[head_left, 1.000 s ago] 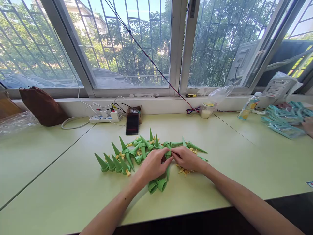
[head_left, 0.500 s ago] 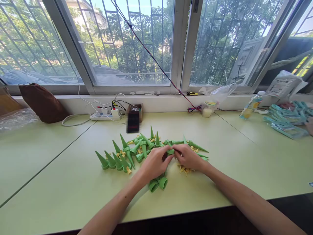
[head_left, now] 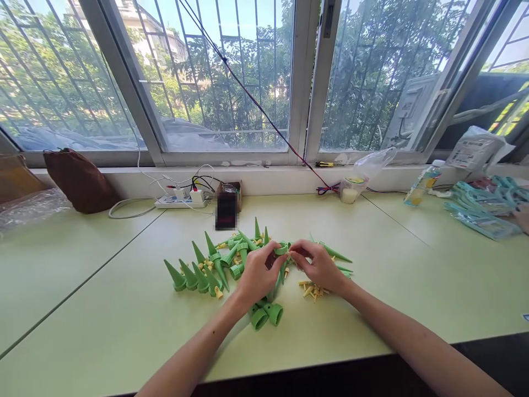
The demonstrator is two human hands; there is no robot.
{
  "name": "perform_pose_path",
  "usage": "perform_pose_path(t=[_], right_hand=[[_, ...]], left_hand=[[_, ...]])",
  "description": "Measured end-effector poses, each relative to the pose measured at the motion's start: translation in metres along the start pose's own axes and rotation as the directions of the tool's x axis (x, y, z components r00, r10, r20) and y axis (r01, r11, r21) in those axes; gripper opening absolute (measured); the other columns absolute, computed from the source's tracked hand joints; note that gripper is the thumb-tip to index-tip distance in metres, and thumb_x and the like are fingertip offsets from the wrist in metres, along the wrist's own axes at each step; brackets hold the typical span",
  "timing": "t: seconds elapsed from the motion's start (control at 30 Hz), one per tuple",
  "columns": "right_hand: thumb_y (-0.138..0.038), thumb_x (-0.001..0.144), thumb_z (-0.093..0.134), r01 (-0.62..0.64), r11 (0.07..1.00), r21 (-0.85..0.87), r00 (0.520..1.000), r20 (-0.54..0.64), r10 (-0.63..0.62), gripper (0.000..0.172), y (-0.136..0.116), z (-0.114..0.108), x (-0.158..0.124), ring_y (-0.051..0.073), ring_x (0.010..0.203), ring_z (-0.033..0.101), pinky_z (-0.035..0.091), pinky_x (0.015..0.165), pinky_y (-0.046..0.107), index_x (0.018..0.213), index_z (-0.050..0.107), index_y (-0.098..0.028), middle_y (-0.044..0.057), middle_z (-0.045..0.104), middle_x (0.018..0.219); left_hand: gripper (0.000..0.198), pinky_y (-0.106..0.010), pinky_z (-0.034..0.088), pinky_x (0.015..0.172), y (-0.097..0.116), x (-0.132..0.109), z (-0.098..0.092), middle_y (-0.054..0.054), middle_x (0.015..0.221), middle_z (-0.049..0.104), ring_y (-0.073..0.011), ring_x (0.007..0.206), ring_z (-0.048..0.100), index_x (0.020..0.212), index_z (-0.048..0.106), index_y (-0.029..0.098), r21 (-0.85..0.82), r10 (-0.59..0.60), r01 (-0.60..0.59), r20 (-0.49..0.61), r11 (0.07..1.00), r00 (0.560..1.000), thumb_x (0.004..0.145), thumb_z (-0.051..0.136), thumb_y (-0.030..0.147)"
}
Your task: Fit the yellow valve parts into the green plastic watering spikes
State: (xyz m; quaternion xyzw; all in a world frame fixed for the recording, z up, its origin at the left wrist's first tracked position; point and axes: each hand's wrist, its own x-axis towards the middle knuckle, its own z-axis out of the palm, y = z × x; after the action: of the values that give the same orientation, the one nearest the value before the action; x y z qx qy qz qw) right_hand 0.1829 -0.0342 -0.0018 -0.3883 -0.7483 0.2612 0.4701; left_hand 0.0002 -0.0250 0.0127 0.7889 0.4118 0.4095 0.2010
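Observation:
My left hand [head_left: 259,271] is closed around a green plastic cone spike [head_left: 281,249], whose round collar shows above the fingertips with its open end up. Right beside that collar, the fingertips of my right hand [head_left: 319,267] are pinched together. They seem to hold a tiny yellowish piece, but it is too small to name. Below the right hand lies a small heap of yellow plastic nozzles [head_left: 314,290]. Several green cones stand point-up in a row [head_left: 192,275] to the left. Two green spikes [head_left: 266,315] lie under my left wrist with their wide ends facing me.
More green spikes and yellow pieces are heaped behind my hands. A phone-like dark blurred object [head_left: 226,212], a power strip [head_left: 182,203] and a brown bag [head_left: 80,182] stand along the window. At right are a bottle [head_left: 424,184], teal packages [head_left: 479,212] and part of another person's hand [head_left: 522,216].
The held spike has tipped so its collar opening shows more. My right fingertips have shifted slightly at the collar's side. The whole view has dropped a little in the frame.

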Motion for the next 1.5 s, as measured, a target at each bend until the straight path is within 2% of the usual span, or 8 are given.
perform_pose_path(t=[0.2, 0.67, 0.97, 1.23, 1.37, 1.5], right_hand=[[-0.028, 0.096, 0.049, -0.017, 1.0, 0.02, 1.0, 0.002, 0.017, 0.016, 0.001, 0.0, 0.0, 0.011, 0.054, 0.045, 0.038, 0.054, 0.024, 0.086, 0.056, -0.018, -0.003, 0.051, 0.062], [-0.031, 0.099, 0.044, -0.022, 0.998, -0.062, 1.0, 0.012, 0.023, 0.026, 0.006, 0.001, 0.0, 0.01, 0.049, 0.042, 0.035, 0.052, 0.023, 0.079, 0.054, -0.018, -0.004, 0.05, 0.055], [-0.027, 0.096, 0.049, 0.035, 0.998, -0.053, 0.999, -0.009, -0.035, 0.016, -0.004, 0.003, 0.001, 0.012, 0.056, 0.047, 0.037, 0.054, 0.023, 0.087, 0.058, -0.017, -0.003, 0.053, 0.062], [-0.026, 0.096, 0.049, 0.037, 0.998, -0.057, 0.999, -0.017, -0.038, 0.015, -0.001, 0.003, 0.001, 0.012, 0.057, 0.047, 0.038, 0.056, 0.024, 0.087, 0.058, -0.018, -0.002, 0.053, 0.065], [-0.027, 0.096, 0.05, 0.032, 0.998, -0.056, 0.999, -0.018, -0.033, 0.015, 0.001, 0.004, 0.001, 0.012, 0.057, 0.047, 0.038, 0.056, 0.024, 0.087, 0.058, -0.018, -0.002, 0.054, 0.065], [-0.027, 0.096, 0.049, 0.023, 0.999, -0.043, 0.999, -0.023, -0.024, 0.017, 0.0, 0.004, 0.001, 0.011, 0.055, 0.046, 0.037, 0.054, 0.024, 0.085, 0.059, -0.018, -0.003, 0.053, 0.062]], left_hand=[[0.014, -0.02, 0.033, 0.051, -0.001, -0.002, 0.0, 0.007, 0.054, 0.045, -0.0084, 0.05, 0.038, 0.082, 0.053, 0.019, -0.002, 0.022, -0.022, -0.002, 1.0, 1.0, 0.089, 0.057, 0.03], [0.015, -0.02, 0.035, 0.053, 0.002, -0.002, 0.0, 0.006, 0.056, 0.047, -0.0089, 0.051, 0.041, 0.081, 0.055, 0.018, -0.009, 0.033, -0.033, 0.005, 0.999, 0.999, 0.089, 0.057, 0.031], [0.012, -0.02, 0.036, 0.053, -0.001, -0.002, 0.001, 0.006, 0.056, 0.048, -0.0095, 0.05, 0.042, 0.085, 0.058, 0.018, -0.01, 0.029, -0.03, -0.031, 1.0, 0.999, 0.088, 0.056, 0.03], [0.013, -0.02, 0.036, 0.053, -0.001, -0.002, 0.0, 0.006, 0.056, 0.048, -0.0092, 0.05, 0.043, 0.083, 0.058, 0.018, -0.01, 0.046, -0.047, -0.041, 0.999, 0.998, 0.088, 0.057, 0.03], [0.014, -0.02, 0.034, 0.05, -0.001, 0.0, 0.0, 0.007, 0.053, 0.045, -0.0085, 0.048, 0.04, 0.082, 0.057, 0.018, -0.056, 0.014, -0.016, -0.025, 0.998, 1.0, 0.087, 0.058, 0.031], [0.02, -0.02, 0.034, 0.047, -0.001, 0.001, 0.001, 0.007, 0.053, 0.044, -0.0082, 0.047, 0.042, 0.078, 0.054, 0.018, -0.178, -0.056, 0.053, -0.011, 0.983, 0.998, 0.084, 0.062, 0.035]])
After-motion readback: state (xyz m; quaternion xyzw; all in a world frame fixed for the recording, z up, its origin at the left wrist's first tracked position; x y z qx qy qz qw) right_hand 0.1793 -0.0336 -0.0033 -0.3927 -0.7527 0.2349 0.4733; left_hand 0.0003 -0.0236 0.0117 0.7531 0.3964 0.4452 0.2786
